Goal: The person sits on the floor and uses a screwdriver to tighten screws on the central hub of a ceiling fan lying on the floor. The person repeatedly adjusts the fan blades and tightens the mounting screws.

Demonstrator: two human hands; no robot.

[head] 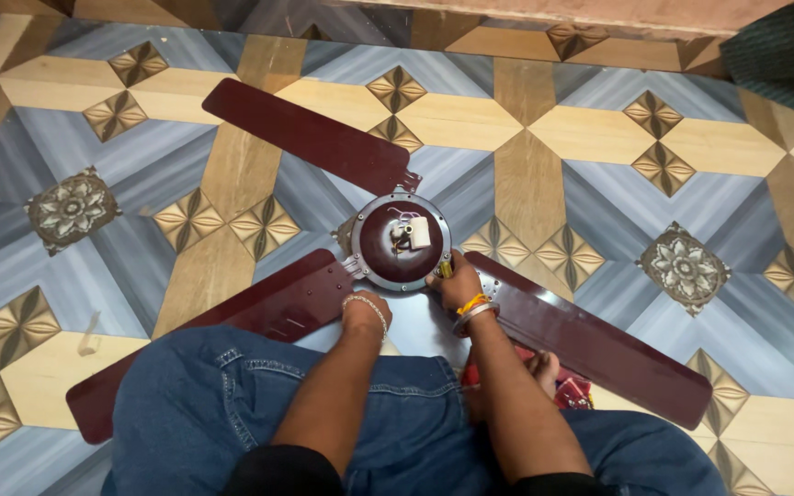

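Right hand (457, 287) grips a yellow-handled screwdriver (446, 269), fingers closed around it, its tip at the lower right rim of the fan motor housing (402, 241) in the middle of the frame. Our left hand (365, 312) presses flat, fingers together, on the lower left blade (232, 326) just beside the hub. We judge it best to keep that blade pinned and the driver square to the screw. Everything lies on the patterned floor (75, 119).

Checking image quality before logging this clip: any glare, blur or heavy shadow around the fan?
Head view: even, soft light and sharp focus; faint sheen on the maroon fan blades, no harsh glare; the motor hub reads clearly; both hands, left hand and right hand, unblurred.
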